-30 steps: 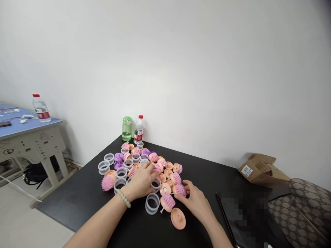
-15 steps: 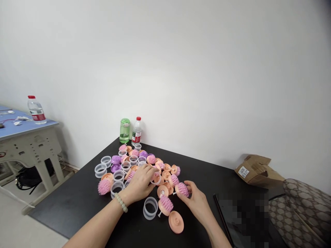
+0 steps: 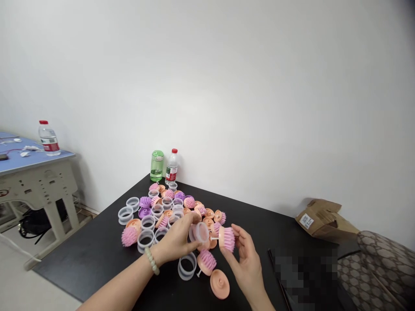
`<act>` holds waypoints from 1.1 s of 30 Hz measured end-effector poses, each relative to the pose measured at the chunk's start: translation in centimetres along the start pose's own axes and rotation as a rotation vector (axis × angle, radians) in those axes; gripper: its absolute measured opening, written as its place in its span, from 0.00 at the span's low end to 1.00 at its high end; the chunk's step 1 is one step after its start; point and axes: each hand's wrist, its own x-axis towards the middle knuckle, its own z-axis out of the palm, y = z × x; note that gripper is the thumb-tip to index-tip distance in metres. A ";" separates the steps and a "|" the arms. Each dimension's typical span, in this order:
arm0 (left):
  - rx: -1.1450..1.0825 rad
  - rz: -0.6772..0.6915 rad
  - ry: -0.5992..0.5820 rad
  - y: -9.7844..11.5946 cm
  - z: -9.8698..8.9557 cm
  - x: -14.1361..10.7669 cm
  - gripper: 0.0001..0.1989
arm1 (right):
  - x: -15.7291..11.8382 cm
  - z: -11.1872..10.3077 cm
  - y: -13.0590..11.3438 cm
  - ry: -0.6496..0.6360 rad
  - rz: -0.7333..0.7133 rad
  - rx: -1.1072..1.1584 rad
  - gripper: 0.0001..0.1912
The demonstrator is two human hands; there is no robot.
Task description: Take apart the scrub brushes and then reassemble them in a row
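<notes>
Between the thumb and fingers of my left hand (image 3: 177, 236) is a clear plastic ring (image 3: 199, 233), turned on its side with its opening toward the right. My right hand (image 3: 246, 257) pinches a brush head (image 3: 227, 239) with pink bristles and a peach base; its white stem points left at the ring, a small gap apart. Below them on the black table lie another clear ring (image 3: 187, 266), a second pink brush head (image 3: 206, 261) and a round peach cap (image 3: 219, 284). Several more rings, peach caps and pink or purple brush heads (image 3: 129, 236) spread out behind my left hand.
A green bottle (image 3: 157, 166) and a water bottle (image 3: 171, 166) stand at the table's far corner by the wall. To the right are a brown cardboard box (image 3: 324, 220) and patterned fabric (image 3: 372, 263). A blue-topped table (image 3: 32, 160) stands at left.
My left hand has lifted the clear ring off the pile and turned it sideways. My right hand has raised the brush head and swung its stem toward the ring.
</notes>
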 end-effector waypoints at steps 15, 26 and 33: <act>-0.101 0.081 -0.003 1.3 0.3 -0.3 0.22 | -0.8 0.4 -0.2 0.049 -0.061 -0.086 0.24; -0.204 0.055 -0.047 1.4 0.4 -0.3 0.19 | -1.0 0.5 -1.1 -0.111 -0.124 -0.147 0.24; -0.395 0.008 -0.052 1.2 0.6 -0.3 0.20 | -1.1 0.4 -0.8 -0.130 -0.115 -0.109 0.25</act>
